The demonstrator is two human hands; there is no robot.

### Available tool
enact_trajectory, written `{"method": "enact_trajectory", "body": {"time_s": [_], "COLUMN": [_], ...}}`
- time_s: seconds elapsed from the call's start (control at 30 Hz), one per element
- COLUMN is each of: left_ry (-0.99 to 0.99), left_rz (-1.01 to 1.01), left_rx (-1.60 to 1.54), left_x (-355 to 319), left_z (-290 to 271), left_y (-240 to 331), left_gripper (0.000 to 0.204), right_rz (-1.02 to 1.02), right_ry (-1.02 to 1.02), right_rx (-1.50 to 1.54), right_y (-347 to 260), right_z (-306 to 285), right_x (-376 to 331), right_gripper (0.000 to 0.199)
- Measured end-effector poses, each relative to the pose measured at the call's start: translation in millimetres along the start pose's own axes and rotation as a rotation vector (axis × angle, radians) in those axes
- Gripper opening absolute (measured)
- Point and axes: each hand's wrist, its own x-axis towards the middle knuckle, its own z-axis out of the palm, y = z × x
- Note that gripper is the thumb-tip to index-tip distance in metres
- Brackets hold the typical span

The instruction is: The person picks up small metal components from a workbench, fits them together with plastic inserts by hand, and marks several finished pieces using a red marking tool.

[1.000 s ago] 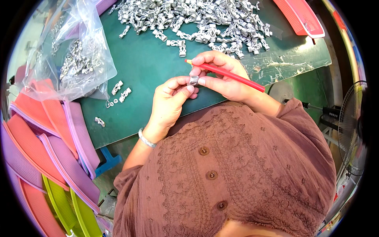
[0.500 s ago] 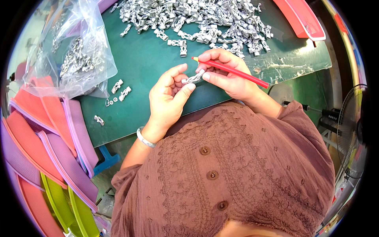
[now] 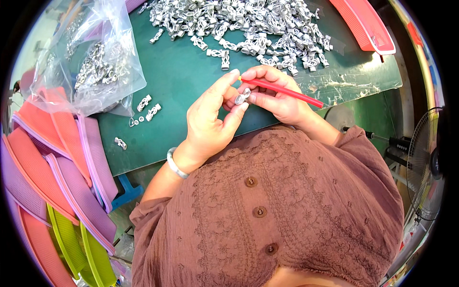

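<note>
My left hand (image 3: 210, 119) pinches a small silver metal piece (image 3: 242, 96) between thumb and fingers, just above the near edge of the green mat (image 3: 181, 81). My right hand (image 3: 277, 95) touches the same piece and holds a thin red stick (image 3: 287, 91), whose tip points left over my fingers. A large heap of similar silver metal pieces (image 3: 239, 24) lies on the mat beyond my hands. Both hands are close together in front of my chest.
A clear plastic bag (image 3: 95, 67) with more metal pieces lies at the left. A few loose pieces (image 3: 146, 107) sit beside it. Stacked pink, purple and green trays (image 3: 52, 182) stand at lower left, a red tray (image 3: 368, 28) at upper right, a fan (image 3: 425, 162) at right.
My hands have shifted slightly while turning the small metal piece; my left index finger has lifted and spread above it. The red stick stays in my right hand.
</note>
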Motion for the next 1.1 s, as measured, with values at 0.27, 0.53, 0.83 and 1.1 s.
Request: {"method": "enact_trajectory", "body": {"time_s": [0.27,0.53,0.83,1.1], "left_ry": [0.026,-0.051,-0.01,-0.08], "left_rz": [-0.189,-0.393,-0.418,-0.333], "left_rx": [-0.163,-0.182,-0.178,-0.015], "left_x": [-2.5,-14.7,-14.0,-5.2], "left_z": [1.7,1.5,8.5,8.5], "left_y": [-5.8,-22.2,-22.9,-15.3], "left_gripper": [0.049,0.031,0.024,0.021], "right_rz": [-0.19,-0.604,-0.397,-0.442], "right_ry": [0.109,0.817,0.839,0.56], "right_rx": [-0.244,-0.866,-1.299,-1.553], "right_y": [-24.6,-145.0,-148.2,-76.7], "right_z": [-20.1,-141.6,-180.8,-155.1], "right_x": [-2.2,-3.5,-20.6,-36.9], "right_gripper": [0.028,0.03,0.032,0.025]}}
